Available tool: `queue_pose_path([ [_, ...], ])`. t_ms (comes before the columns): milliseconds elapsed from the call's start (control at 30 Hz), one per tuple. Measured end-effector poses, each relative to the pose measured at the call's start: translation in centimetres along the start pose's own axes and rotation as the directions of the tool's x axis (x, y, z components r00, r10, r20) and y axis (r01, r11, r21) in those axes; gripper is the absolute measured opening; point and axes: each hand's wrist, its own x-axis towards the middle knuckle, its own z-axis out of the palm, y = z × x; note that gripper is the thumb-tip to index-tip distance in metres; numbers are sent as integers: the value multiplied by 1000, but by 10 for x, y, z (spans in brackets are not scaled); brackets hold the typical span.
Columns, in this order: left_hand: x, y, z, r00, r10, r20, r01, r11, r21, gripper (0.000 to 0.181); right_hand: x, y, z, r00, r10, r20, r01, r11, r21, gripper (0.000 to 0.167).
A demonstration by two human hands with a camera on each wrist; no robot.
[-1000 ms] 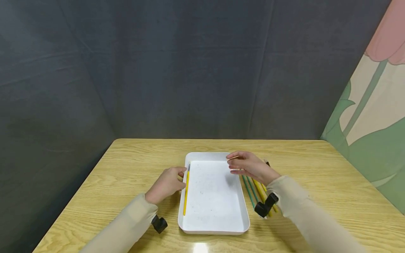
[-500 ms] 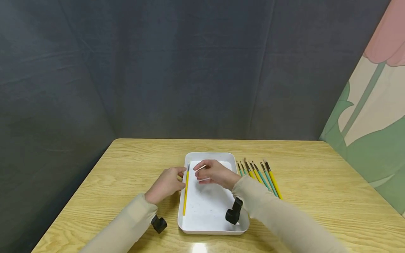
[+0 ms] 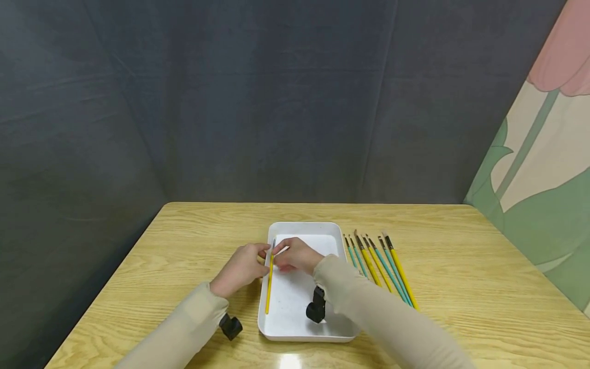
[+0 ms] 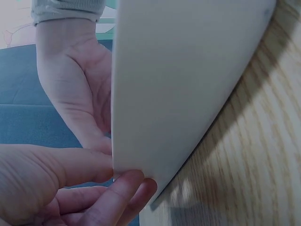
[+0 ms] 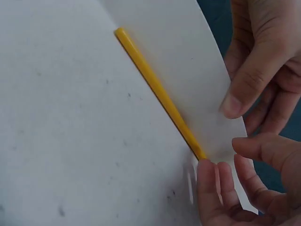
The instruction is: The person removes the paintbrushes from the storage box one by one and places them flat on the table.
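A white tray (image 3: 308, 337) sits on the wooden table, and my left hand (image 3: 241, 269) holds its left rim. The left wrist view shows that thumb at the rim and fingertips against the outer wall (image 4: 169, 80). Inside, along the tray's left wall, lies a paintbrush with a yellow handle (image 3: 269, 292). My right hand (image 3: 298, 254) is over the tray, at the upper part of this brush. From the right wrist view, its fingertips (image 5: 207, 174) touch the yellow handle (image 5: 160, 92), while the thumb stays apart from it. The bristle end is hidden there.
Several paintbrushes with yellow or teal handles (image 3: 398, 266) lie side by side on the table (image 3: 461, 271), right of the tray. A dark curtain (image 3: 276, 102) hangs behind. Flowered fabric (image 3: 548, 205) is at the right.
My right hand has moved left from over the tray's right rim to the yellow paintbrush, uncovering the brushes on the right. My left hand has stayed at the left rim.
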Motion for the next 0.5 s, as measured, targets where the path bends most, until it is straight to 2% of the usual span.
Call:
queue_pose_path([
  [333,1,1,0,1000,8,-3,-8,1000,3,55,4,1,10,995,55,-87,-65,992,-111,14],
  [500,1,1,0,1000,4,-8,-4,1000,10,54,8,2,15,992,42,-122,-60,987,-151,13],
])
